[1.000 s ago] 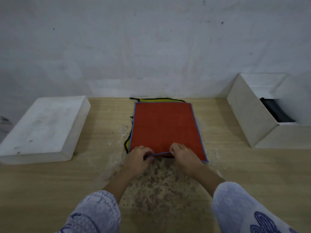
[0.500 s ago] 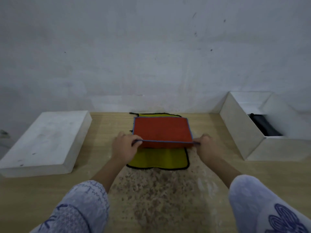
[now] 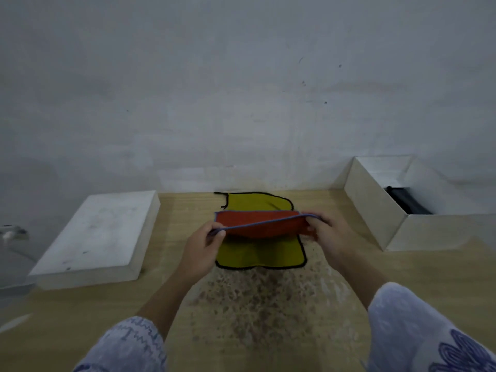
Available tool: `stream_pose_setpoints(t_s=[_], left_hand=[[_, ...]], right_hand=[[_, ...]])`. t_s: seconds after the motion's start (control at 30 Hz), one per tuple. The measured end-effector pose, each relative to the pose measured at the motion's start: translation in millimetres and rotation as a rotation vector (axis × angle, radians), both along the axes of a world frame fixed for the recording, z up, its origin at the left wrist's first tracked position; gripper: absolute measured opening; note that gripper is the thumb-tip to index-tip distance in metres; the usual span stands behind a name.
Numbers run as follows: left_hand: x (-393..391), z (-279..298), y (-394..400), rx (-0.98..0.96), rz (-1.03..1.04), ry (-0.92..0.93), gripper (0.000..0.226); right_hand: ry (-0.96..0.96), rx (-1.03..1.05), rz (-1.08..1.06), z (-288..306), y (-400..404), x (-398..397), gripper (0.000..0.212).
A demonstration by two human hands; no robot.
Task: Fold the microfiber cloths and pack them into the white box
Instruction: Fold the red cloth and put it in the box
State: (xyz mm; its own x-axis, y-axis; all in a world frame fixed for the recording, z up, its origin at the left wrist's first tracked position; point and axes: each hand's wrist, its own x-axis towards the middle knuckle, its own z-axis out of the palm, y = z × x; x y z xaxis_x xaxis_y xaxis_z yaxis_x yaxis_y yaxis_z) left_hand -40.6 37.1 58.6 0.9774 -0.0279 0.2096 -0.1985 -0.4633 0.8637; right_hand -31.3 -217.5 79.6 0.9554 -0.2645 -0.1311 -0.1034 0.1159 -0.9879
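The red cloth [image 3: 259, 224], which has a blue hem, is folded and held up in the air above the middle of the wooden desk [image 3: 80, 312], a little toward 12 o'clock from the person. The left hand [image 3: 205, 247] pinches its left end between thumb and curled fingers, and the right hand [image 3: 326, 234] pinches the right end in the same way, so both hands are closed on the cloth and it hangs stretched between them with the blue edge on the near side. Directly under it, flat on the desk, lies the yellow cloth [image 3: 257, 253] with a black border; its far part shows at 12 o'clock behind the red one and its near part at 6 o'clock below it. I cannot tell if the lowest part of the red cloth touches the yellow one. At 2 o'clock, against the wall [image 3: 241, 89], stands the white box [image 3: 373, 208], open on top, and a dark folded thing [image 3: 406, 201] lies inside it; what exactly it is I cannot say. At 9 o'clock a flat white lid [image 3: 94, 234] rests on the desk, well apart from the cloths. The surface of the desk at 6 o'clock, between the forearms, is worn and spotted. Both arms wear pale sleeves with blue pattern, the left sleeve [image 3: 126, 347] and the right sleeve [image 3: 418, 334] at the lower edge of the view.
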Motion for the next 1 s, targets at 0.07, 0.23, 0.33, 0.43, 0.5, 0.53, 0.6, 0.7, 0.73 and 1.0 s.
stream_pose_setpoints(t_s=[0.07,0.23,0.33,0.43,0.5,0.53,0.6,0.7,0.73,1.0], left_hand=[[-18.6,2.4,5.8,0.029,-0.002,-0.029,0.009],[-53.7,9.8,12.5,0.055,0.074,-0.101,0.010],[-83.5,17.3,6.1,0.056,0.119,-0.132,0.011],[-122.2,8.0,0.5,0.071,0.094,-0.105,0.012],[-152.7,-6.1,-2.5,0.080,0.083,-0.063,0.012],[-165.3,-13.2,-2.9,0.077,0.080,-0.040,0.011],[-190.5,-24.9,-3.9,0.087,0.068,-0.005,0.012],[-231.5,-41.2,-3.2,0.127,0.050,0.050,0.013],[-242.0,-44.6,-2.3,0.126,0.044,0.066,0.014],[-268.8,-40.0,-11.0,0.013,0.098,0.093,0.026]], right_hand=[[-0.073,-0.052,-0.003,1.9,2.7,-11.0,0.017],[-0.189,-0.233,-0.030,-2.1,3.0,-41.2,0.017],[-0.254,-0.338,-0.070,-2.1,-2.7,-73.6,0.022],[-0.280,-0.343,-0.100,-9.5,-12.5,-118.6,0.035],[-0.238,-0.347,-0.084,-21.2,-18.6,-152.6,0.034],[-0.216,-0.345,-0.071,-26.7,-20.3,-166.1,0.031],[-0.177,-0.334,-0.051,-39.6,-23.8,-191.9,0.028],[-0.127,-0.336,-0.028,-56.3,-27.7,-236.5,0.030],[-0.111,-0.336,-0.020,-60.4,-28.5,-247.2,0.029],[-0.101,-0.450,-0.027,-61.4,-31.9,-269.6,0.019]])
